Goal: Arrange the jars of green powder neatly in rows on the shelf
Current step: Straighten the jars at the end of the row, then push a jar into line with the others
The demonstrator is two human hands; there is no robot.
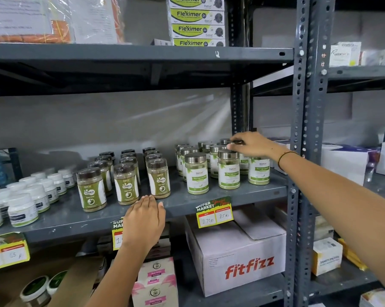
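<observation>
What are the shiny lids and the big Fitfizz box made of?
The silver lids look like brushed metal, or metal-look plastic: they gleam with soft streaks. The jars beneath look like clear plastic or glass, since green powder shows through. The Fitfizz box looks like matte white cardboard, with folded top flaps.

Grey slotted-steel shelving, plain grey wall behind, dim light

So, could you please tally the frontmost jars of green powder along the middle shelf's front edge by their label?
Gaska jars: 3
Moringa jars: 3
Total: 6
</observation>
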